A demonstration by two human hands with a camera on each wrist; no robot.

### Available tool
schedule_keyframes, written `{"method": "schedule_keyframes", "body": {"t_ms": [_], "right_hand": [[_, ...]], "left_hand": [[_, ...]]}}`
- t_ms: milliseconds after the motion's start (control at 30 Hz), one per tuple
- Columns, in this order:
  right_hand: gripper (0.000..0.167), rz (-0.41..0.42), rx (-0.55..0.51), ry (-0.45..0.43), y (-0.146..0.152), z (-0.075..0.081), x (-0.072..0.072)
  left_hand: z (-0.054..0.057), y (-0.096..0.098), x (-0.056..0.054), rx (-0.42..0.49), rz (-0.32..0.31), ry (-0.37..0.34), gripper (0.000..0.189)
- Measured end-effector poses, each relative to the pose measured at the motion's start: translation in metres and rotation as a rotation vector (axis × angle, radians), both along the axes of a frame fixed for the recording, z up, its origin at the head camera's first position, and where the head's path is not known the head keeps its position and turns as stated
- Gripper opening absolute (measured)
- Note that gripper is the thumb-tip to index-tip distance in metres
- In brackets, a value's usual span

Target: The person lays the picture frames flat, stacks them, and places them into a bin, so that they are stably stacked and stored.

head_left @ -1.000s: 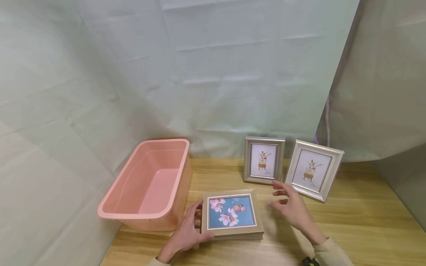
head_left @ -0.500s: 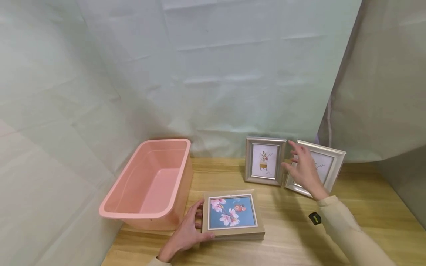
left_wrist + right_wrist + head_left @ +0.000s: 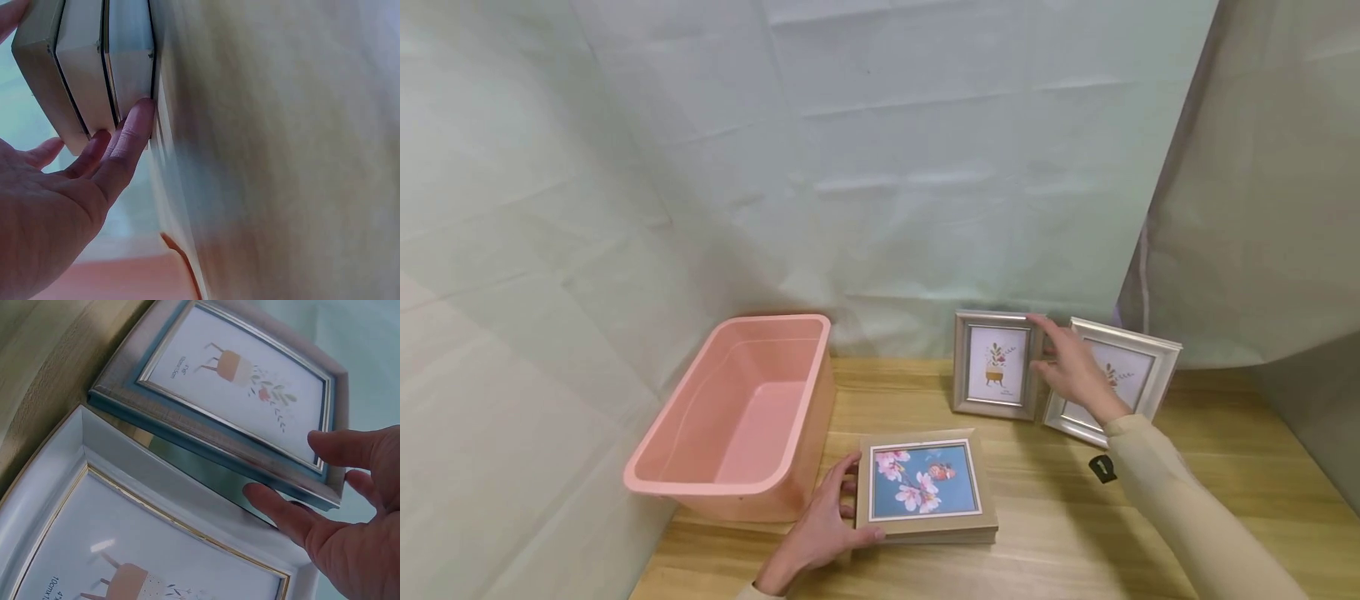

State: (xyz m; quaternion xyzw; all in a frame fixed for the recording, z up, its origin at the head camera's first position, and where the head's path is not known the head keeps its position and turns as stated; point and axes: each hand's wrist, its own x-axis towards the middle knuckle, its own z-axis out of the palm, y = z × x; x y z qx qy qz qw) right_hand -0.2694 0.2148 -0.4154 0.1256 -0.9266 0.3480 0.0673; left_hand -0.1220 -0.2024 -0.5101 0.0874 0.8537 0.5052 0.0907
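My left hand (image 3: 820, 521) rests against the left end of a stack of picture frames (image 3: 985, 523). The top frame shows pink blossoms and a bird on blue. In the left wrist view the fingertips (image 3: 139, 119) touch the ends of the stacked frames (image 3: 81, 100). My right hand (image 3: 1078, 375) reaches to the upper right corner of a standing silver picture frame (image 3: 961, 367). In the right wrist view its index finger (image 3: 344, 447) overlaps that corner, and its thumb (image 3: 275, 503) lies beside the frame's edge. Other fingers are partly hidden behind the frame.
A second, paler picture frame (image 3: 1157, 375) stands tilted at the right, partly behind the right hand. A pink plastic tub (image 3: 808, 417) stands on the wooden table (image 3: 887, 383) at left. Pale cloth (image 3: 887, 167) hangs behind.
My right hand has moved up from beside the stack, crossed in front of the paler frame, and then shifted left to the silver frame's corner. My left hand has stayed at the stack.
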Motion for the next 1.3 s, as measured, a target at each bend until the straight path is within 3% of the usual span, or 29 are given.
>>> {"method": "schedule_keyframes", "body": {"t_ms": [300,400,600,700,867,1033,1300], "right_hand": [[0.075,0.009,-0.021,-0.013,-0.008,-0.009,-0.017],[0.075,0.003,-0.035,-0.005,-0.01,-0.012,-0.021],[0.067,-0.027,-0.062,0.075,-0.01,-0.019,-0.028],[0.063,-0.033,-0.099,0.146,-0.007,-0.023,-0.031],[0.059,-0.033,-0.132,0.203,-0.004,-0.03,-0.029],[0.056,-0.045,-0.145,0.148,-0.004,-0.027,-0.021],[0.054,-0.098,-0.256,0.152,-0.009,-0.024,-0.012]], "left_hand": [[0.006,-0.003,0.0,-0.003,0.065,0.006,0.113],[0.011,-0.003,-0.002,-0.044,0.09,0.06,0.112],[0.017,0.002,-0.009,-0.094,0.144,0.24,0.11],[0.019,0.006,-0.013,-0.084,0.155,0.269,0.107],[0.022,0.01,-0.02,-0.07,0.138,0.271,0.103],[0.023,0.014,-0.025,-0.058,0.124,0.268,0.1],[0.027,0.02,-0.029,-0.063,0.11,0.31,0.095]]}}
